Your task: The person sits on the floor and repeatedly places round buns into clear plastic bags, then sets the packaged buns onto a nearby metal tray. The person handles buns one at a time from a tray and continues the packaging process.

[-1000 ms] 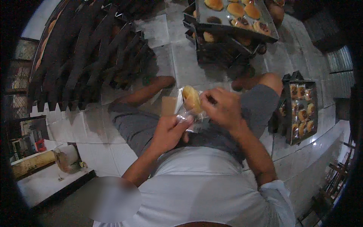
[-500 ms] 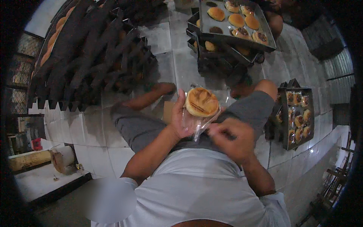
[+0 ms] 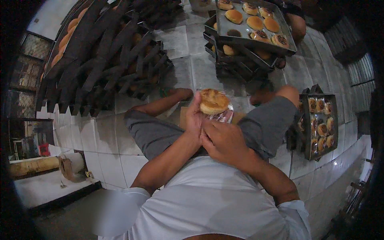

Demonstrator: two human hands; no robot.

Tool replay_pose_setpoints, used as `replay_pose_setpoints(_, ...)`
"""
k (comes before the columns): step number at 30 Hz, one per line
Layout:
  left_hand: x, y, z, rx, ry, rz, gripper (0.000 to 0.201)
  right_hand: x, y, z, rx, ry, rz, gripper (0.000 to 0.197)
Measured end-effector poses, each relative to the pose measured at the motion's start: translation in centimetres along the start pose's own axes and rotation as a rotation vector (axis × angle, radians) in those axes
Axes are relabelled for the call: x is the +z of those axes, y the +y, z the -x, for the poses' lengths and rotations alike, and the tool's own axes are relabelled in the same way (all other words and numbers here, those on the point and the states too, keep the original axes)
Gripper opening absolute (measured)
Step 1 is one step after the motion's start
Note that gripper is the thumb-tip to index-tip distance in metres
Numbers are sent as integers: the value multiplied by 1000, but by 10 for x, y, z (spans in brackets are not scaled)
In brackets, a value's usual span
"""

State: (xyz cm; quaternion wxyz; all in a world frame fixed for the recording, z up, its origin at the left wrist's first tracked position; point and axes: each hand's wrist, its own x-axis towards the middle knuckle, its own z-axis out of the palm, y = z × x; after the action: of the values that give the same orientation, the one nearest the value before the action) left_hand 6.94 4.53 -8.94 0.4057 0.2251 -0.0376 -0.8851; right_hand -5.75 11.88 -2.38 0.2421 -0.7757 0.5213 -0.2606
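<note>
A round golden-brown bun with darker markings on top sits in a clear plastic bag above my lap. My left hand supports it from the left and below, thumb up along its side. Just under the bun, the curled fingers of my right hand close on the gathered end of the bag. The right fingertips are partly hidden behind the knuckles, close against the left palm.
Dark baking trays stand stacked at the left. Ahead on the right, a tray of buns tops another stack, with a person's leg beside it. Wrapped buns fill a tray by my right knee. A pale roller lies on the left.
My right hand has moved left and up onto the lower part of the bag, against my left hand. The bun has tilted and risen slightly.
</note>
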Motion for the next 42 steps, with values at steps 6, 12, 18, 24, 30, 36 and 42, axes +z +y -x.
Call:
replay_pose_setpoints(6,25,-12,0,-83,185,208,69,-82,-18,24,-180,-216,-404,23)
replay_pose_setpoints(12,76,-32,53,-517,-173,288,89,-147,15,59,-24,186,256,36)
replay_pose_setpoints(18,14,-57,-24,-208,-25,-927,82,-85,100,141,758,432,-553,30)
replay_pose_setpoints(24,34,-65,-56,-101,42,-1049,46,-96,127,119,667,508,-448,28)
replay_pose_setpoints(30,43,-56,-55,-120,-25,-1086,32,-96,122,94,641,332,-571,22)
replay_pose_setpoints(36,44,-48,-28,-28,-32,-1016,16,-74,125,118,785,506,-1004,17)
replay_pose_setpoints(42,71,-29,-43,54,93,-905,18,-94,122,95,867,801,-1333,13)
